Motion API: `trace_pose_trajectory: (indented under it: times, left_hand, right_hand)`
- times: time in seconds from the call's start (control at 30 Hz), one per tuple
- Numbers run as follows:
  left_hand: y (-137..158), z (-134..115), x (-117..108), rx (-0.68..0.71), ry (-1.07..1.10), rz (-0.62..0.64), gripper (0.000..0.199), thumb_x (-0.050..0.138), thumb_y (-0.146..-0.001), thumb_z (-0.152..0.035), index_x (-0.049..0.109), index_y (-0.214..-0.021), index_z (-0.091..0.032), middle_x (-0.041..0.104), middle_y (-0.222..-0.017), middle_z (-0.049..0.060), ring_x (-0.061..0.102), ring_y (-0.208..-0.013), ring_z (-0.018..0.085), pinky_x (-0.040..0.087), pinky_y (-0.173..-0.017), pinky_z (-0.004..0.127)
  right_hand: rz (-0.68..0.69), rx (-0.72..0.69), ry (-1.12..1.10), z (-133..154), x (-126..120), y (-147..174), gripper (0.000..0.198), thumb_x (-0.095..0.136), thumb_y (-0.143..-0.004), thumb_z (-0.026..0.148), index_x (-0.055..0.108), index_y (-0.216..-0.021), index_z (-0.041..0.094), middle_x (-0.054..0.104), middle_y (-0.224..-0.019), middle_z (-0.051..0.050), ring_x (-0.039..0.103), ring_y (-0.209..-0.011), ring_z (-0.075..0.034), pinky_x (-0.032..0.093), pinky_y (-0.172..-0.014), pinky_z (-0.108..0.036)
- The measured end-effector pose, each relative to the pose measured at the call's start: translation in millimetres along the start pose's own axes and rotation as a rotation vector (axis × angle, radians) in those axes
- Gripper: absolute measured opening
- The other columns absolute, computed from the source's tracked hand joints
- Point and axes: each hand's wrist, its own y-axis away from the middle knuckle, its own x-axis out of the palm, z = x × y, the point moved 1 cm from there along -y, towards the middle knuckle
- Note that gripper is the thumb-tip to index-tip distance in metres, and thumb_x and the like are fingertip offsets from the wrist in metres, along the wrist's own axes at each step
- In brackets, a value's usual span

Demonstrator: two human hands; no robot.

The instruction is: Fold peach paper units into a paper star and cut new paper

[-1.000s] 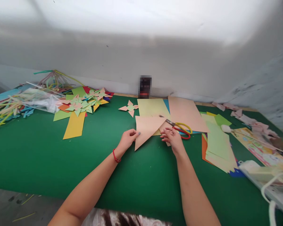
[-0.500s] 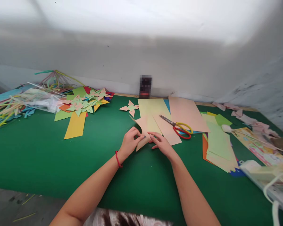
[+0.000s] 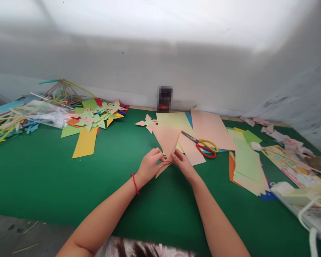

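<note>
Both hands hold one sheet of peach paper (image 3: pixel 166 137), partly folded and lifted off the table. My left hand (image 3: pixel 151 165), with a red cord at the wrist, pinches its lower left part. On the other side, my right hand (image 3: pixel 182 163) has its fingers closed on the right edge, where a folded flap stands up. The fingertips nearly meet at the fold, and some are hidden by the paper. Just beyond lie a pale yellow sheet (image 3: pixel 173 119) and a folded peach-and-green paper star (image 3: pixel 147 123). Scissors (image 3: pixel 200 142) with red and yellow handles rest on peach paper to the right.
The green table (image 3: pixel 117 200) meets a pale wall. At the left are piled paper stars (image 3: pixel 96 116), a yellow strip (image 3: pixel 85 142) and tangled coloured strips (image 3: pixel 10 123). Light green sheets (image 3: pixel 247 162) and a white power strip (image 3: pixel 307 210) are on the right.
The peach paper has been turned and raised, with its wide part now pointing away and a flap standing up. My right fingers, spread before, are now closed on its edge.
</note>
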Motion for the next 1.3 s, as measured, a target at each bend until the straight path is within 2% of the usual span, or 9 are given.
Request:
trace_pose_trajectory:
  times: [0.13,0.33,0.43,0.57,0.7,0.87,1.17,1.3]
  left_hand:
    - [-1.0,-0.4,-0.5,0.026,-0.061,-0.005,0.029,0.063,-0.081,-0.036,0.048,-0.064,-0.018,0.045,-0.070,-0.002,0.046,-0.068,0.013,0.037,-0.059,0.024]
    - [0.1,1.0,2.4,0.068,-0.087,0.019,0.031,0.062,-0.080,-0.039,0.048,-0.063,-0.018,0.045,-0.070,-0.002,0.046,-0.067,0.013,0.037,-0.058,0.024]
    - [0.2,2.4,2.1,0.064,-0.056,-0.009,0.030,0.063,-0.080,-0.040,0.048,-0.065,-0.018,0.045,-0.069,-0.002,0.045,-0.065,0.012,0.037,-0.056,0.024]
    - [-0.2,1.8,1.1,0.068,-0.077,0.011,0.030,0.063,-0.079,-0.040,0.047,-0.065,-0.018,0.047,-0.071,-0.002,0.046,-0.068,0.013,0.038,-0.058,0.024]
    - [-0.1,-0.1,1.5,0.133,-0.197,0.068,0.029,0.057,-0.085,-0.039,0.049,-0.065,-0.019,0.050,-0.072,0.000,0.046,-0.068,0.014,0.037,-0.059,0.026]
    - [0.0,1.2,2.8,0.195,-0.343,0.080,0.031,0.049,-0.089,-0.039,0.048,-0.065,-0.019,0.050,-0.071,0.001,0.044,-0.065,0.016,0.035,-0.059,0.029]
    - [1.4,7.8,4.6,0.152,-0.245,0.016,0.032,0.046,-0.090,-0.042,0.047,-0.067,-0.019,0.048,-0.071,0.001,0.044,-0.066,0.015,0.037,-0.060,0.027]
    - [1.5,8.1,3.8,0.107,-0.168,-0.018,0.030,0.047,-0.091,-0.035,0.046,-0.066,-0.019,0.049,-0.073,0.001,0.045,-0.068,0.015,0.038,-0.061,0.027]
  right_hand:
    - [-0.036,-0.026,-0.086,2.1,-0.1,-0.6,0.046,0.055,-0.083,0.045,0.049,-0.125,0.028,0.049,-0.133,-0.007,0.061,-0.102,-0.022,0.054,-0.078,-0.035]
    - [0.038,-0.075,-0.092,7.2,6.1,1.9,0.052,0.063,-0.078,0.040,0.046,-0.127,0.033,0.045,-0.136,-0.005,0.056,-0.111,-0.024,0.053,-0.084,-0.038]
    - [-0.009,-0.078,-0.130,5.7,5.4,0.7,0.054,0.062,-0.079,0.041,0.042,-0.129,0.034,0.043,-0.138,-0.005,0.057,-0.110,-0.025,0.052,-0.086,-0.041]
    - [-0.087,-0.065,-0.175,1.0,2.5,-2.3,0.060,0.060,-0.079,0.044,0.036,-0.133,0.036,0.041,-0.140,-0.006,0.058,-0.109,-0.027,0.054,-0.080,-0.042]
    - [-0.077,-0.081,-0.156,-2.1,2.6,-2.4,0.068,0.062,-0.077,0.043,0.028,-0.137,0.039,0.035,-0.145,-0.004,0.056,-0.113,-0.025,0.049,-0.090,-0.043]
    - [-0.112,-0.016,-0.087,-8.0,2.5,-1.3,0.059,0.064,-0.076,0.041,0.041,-0.129,0.027,0.055,-0.127,-0.007,0.052,-0.117,-0.024,0.044,-0.096,-0.043]
    - [-0.231,0.044,-0.228,-10.8,2.6,-1.3,0.046,0.062,-0.074,0.038,0.051,-0.117,0.026,0.061,-0.116,-0.004,0.058,-0.105,-0.024,0.053,-0.082,-0.038]
    - [-0.479,0.072,-0.241,-14.5,-6.0,-5.4,0.041,0.065,-0.065,0.032,0.060,-0.104,0.020,0.067,-0.102,-0.005,0.063,-0.094,-0.025,0.055,-0.073,-0.036]
